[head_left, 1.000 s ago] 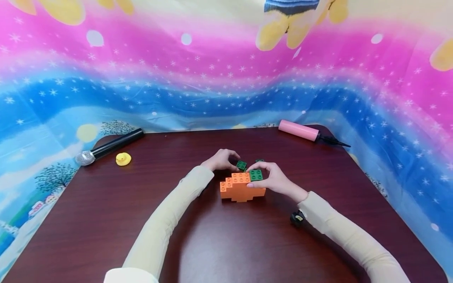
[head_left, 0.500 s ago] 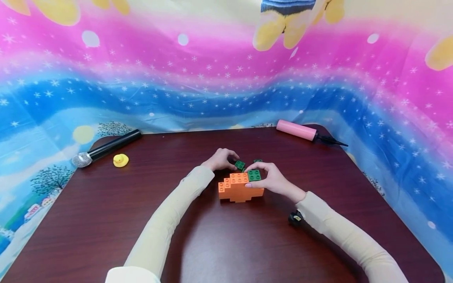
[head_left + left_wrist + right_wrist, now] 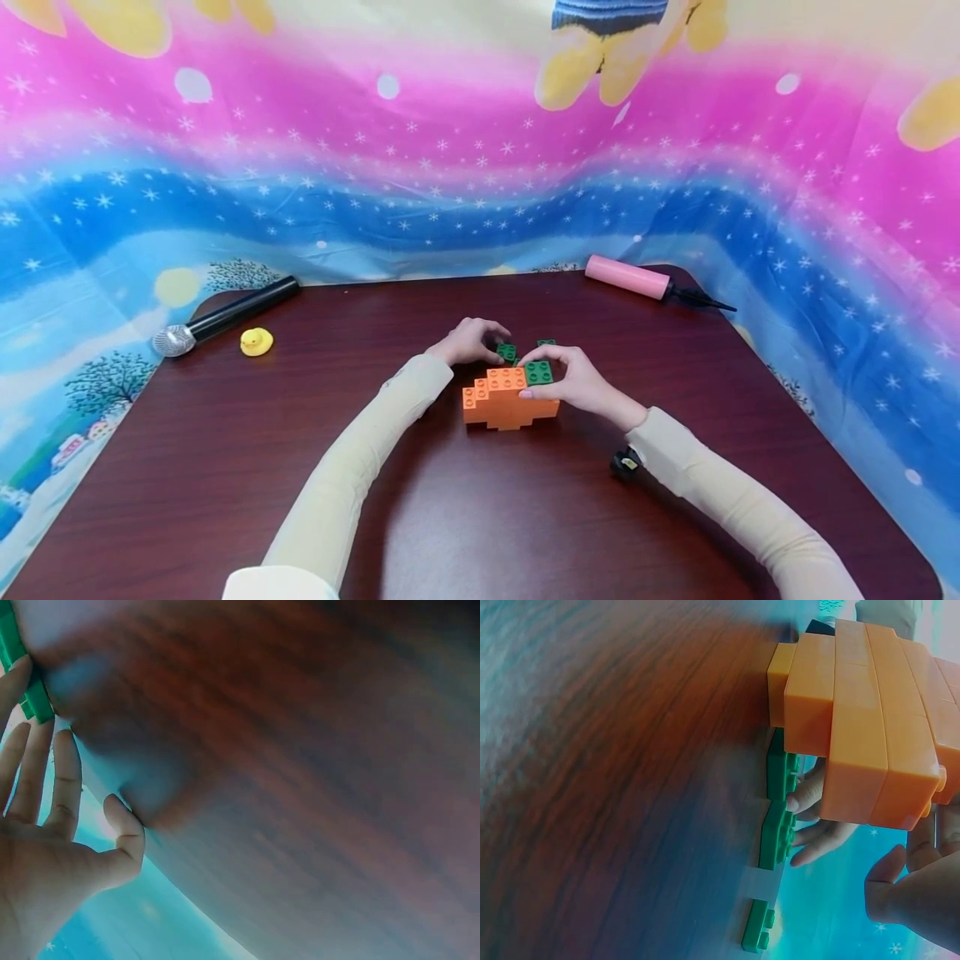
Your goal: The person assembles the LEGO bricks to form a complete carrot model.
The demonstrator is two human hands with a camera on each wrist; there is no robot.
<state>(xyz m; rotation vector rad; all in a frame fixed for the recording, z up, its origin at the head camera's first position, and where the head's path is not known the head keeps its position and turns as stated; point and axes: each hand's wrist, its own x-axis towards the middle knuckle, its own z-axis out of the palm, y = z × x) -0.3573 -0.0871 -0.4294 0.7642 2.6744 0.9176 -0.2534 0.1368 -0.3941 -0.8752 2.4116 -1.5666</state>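
A stepped orange build of toy bricks (image 3: 506, 404) stands mid-table, with a green building brick (image 3: 538, 372) on its upper right part. My right hand (image 3: 581, 382) grips the build at that brick, thumb on the near face and fingers behind. Just behind the build, my left hand (image 3: 467, 340) pinches a smaller-looking green brick (image 3: 507, 352) between thumb and finger. The left wrist view shows this green brick (image 3: 28, 679) at the fingertips, the other fingers (image 3: 67, 776) spread. In the right wrist view, several green bricks (image 3: 757, 926) lie low behind the orange build (image 3: 870, 727).
Another green brick (image 3: 547, 342) lies behind my right hand. A black microphone (image 3: 232, 312) and a yellow rubber duck (image 3: 257, 342) sit at the left on the dark wooden table (image 3: 225, 467). A pink hand pump (image 3: 628, 277) lies at the back right, before a patterned cloth (image 3: 450, 208).
The green brick at my left fingertips has turned and lowered slightly. Both hands stay nearly in place, and the orange build keeps its spot.
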